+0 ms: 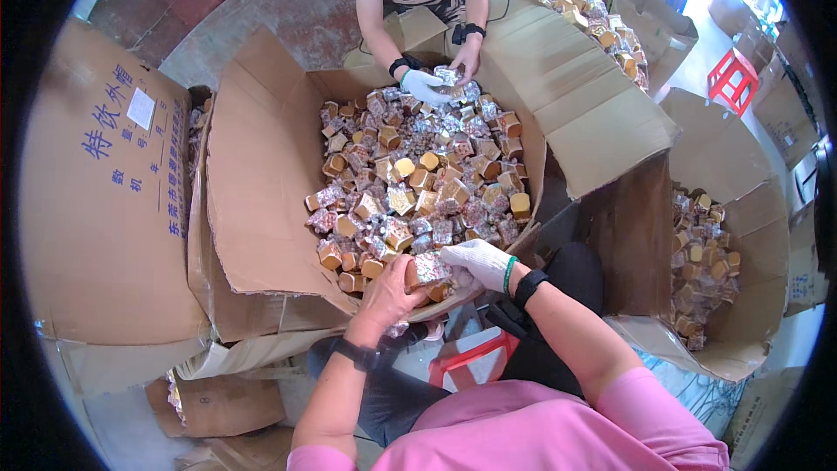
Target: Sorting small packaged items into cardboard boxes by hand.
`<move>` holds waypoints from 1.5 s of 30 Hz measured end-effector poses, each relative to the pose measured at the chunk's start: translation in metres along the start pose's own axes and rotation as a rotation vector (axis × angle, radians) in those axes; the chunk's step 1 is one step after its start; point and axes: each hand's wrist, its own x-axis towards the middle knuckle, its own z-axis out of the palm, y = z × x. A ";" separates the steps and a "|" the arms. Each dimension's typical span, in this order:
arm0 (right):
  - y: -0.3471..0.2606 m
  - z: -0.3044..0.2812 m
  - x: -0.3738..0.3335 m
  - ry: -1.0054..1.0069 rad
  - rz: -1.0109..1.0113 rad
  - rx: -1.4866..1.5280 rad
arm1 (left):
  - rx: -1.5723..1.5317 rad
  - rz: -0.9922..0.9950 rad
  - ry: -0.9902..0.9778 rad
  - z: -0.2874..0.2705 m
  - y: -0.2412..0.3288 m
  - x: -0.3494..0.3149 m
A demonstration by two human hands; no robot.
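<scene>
A big open cardboard box (261, 174) in front of me is heaped with several small gold boxes and clear crinkly wrapped packets (418, 183). My bare left hand (388, 292) and my white-gloved right hand (478, 262) meet at the box's near edge, both closed around one wrapped packet (432, 269). Across the box, another person in a striped top reaches into the pile with a gloved hand (425, 85) and a bare hand (466, 57).
A second open carton (741, 235) at my right holds more gold boxes. A tall closed carton (105, 192) stands at the left. More cartons and a red stool (732, 78) sit at the back right. A red stool (471, 358) is under my knees.
</scene>
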 end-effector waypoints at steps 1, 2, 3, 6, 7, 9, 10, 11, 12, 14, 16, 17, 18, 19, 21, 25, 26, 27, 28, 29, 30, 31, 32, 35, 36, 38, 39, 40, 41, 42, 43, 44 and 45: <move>0.001 0.001 -0.002 0.019 0.017 0.070 | -0.002 0.001 0.003 -0.001 0.001 0.000; 0.001 0.000 -0.003 0.020 0.017 0.067 | -0.116 -0.015 -0.066 -0.003 0.000 0.001; -0.001 0.000 -0.005 -0.009 0.047 0.113 | -0.228 -0.031 -0.136 -0.006 -0.001 0.001; -0.010 0.003 -0.012 -0.029 0.076 0.077 | -0.288 -0.071 -0.247 -0.011 -0.003 0.001; -0.014 0.005 -0.015 -0.022 0.074 -0.004 | -0.290 -0.068 -0.249 -0.013 -0.001 0.001; -0.016 0.005 -0.019 -0.070 0.062 0.105 | -0.391 -0.116 -0.278 -0.019 0.004 0.000; -0.012 0.005 -0.018 -0.112 0.061 0.261 | -0.379 -0.128 -0.216 -0.011 -0.007 -0.003; -0.008 0.005 -0.016 -0.154 0.059 0.417 | -0.379 -0.125 -0.217 -0.009 -0.009 -0.003; -0.006 0.006 -0.014 -0.151 0.035 0.422 | -0.379 -0.129 -0.197 -0.008 -0.011 -0.004; -0.003 0.010 -0.015 -0.124 0.046 0.447 | -0.378 -0.135 -0.179 -0.003 -0.015 -0.006; -0.003 0.015 -0.018 -0.099 0.057 0.470 | -0.504 -0.147 -0.235 0.003 -0.021 -0.007; -0.004 0.017 -0.019 -0.092 0.074 0.500 | -0.504 -0.150 -0.235 0.005 -0.024 -0.009; -0.002 0.018 -0.020 -0.083 0.093 0.529 | -0.478 -0.153 -0.215 0.008 -0.026 -0.011; 0.000 0.017 -0.020 -0.082 0.095 0.530 | -0.453 -0.156 -0.195 0.009 -0.028 -0.012; 0.005 0.014 -0.018 -0.115 0.084 0.525 | -0.474 -0.154 -0.205 0.010 -0.029 -0.012; 0.014 0.012 -0.014 -0.141 0.097 0.558 | -0.596 -0.155 -0.302 0.005 -0.027 -0.008; 0.016 0.011 -0.013 -0.139 0.091 0.523 | -0.596 -0.158 -0.302 0.006 -0.029 -0.007; 0.018 0.011 -0.012 -0.135 0.086 0.490 | -0.639 -0.153 -0.309 0.008 -0.030 -0.006; 0.019 0.011 -0.010 -0.134 0.088 0.491 | -0.683 -0.148 -0.318 0.009 -0.032 -0.006; 0.019 0.010 -0.008 -0.180 0.009 0.641 | -0.685 -0.150 -0.321 0.010 -0.033 -0.008; 0.017 0.009 -0.008 -0.223 -0.075 0.790 | -1.204 -0.384 -0.358 0.011 -0.029 -0.011; 0.011 0.009 -0.010 -0.209 -0.074 0.848 | -1.719 -0.630 -0.381 0.011 -0.026 -0.011; 0.007 0.009 -0.005 -0.200 -0.086 0.887 | -1.602 -0.577 -0.174 0.021 -0.015 -0.007; 0.008 0.014 -0.001 -0.114 -0.078 0.919 | -1.567 -0.632 -0.059 0.040 -0.027 -0.007; 0.008 0.012 0.001 -0.039 -0.070 0.903 | -1.538 -0.636 -0.127 0.039 -0.033 -0.008; 0.037 -0.004 0.014 -0.046 -0.097 0.870 | -1.623 -0.698 -0.122 0.038 -0.032 -0.001; 0.056 -0.011 0.023 -0.064 -0.121 0.837 | -1.702 -0.764 -0.104 0.037 -0.031 0.002; 0.064 -0.016 0.024 -0.166 -0.185 0.863 | -1.679 -0.792 0.023 0.034 -0.026 0.005; 0.073 -0.019 0.025 -0.150 -0.196 0.864 | -1.680 -0.785 0.002 0.037 -0.028 0.008; 0.070 -0.016 0.022 -0.164 -0.177 0.914 | -1.719 -0.819 0.092 0.040 -0.036 0.005; 0.067 -0.016 0.018 -0.167 -0.166 0.966 | -1.758 -0.852 0.167 0.043 -0.037 0.007; 0.064 -0.016 0.016 -0.132 -0.106 0.969 | -1.746 -0.906 0.184 0.044 -0.037 0.008; 0.075 -0.021 0.024 -0.209 -0.105 1.014 | -1.731 -0.953 0.183 0.044 -0.033 0.014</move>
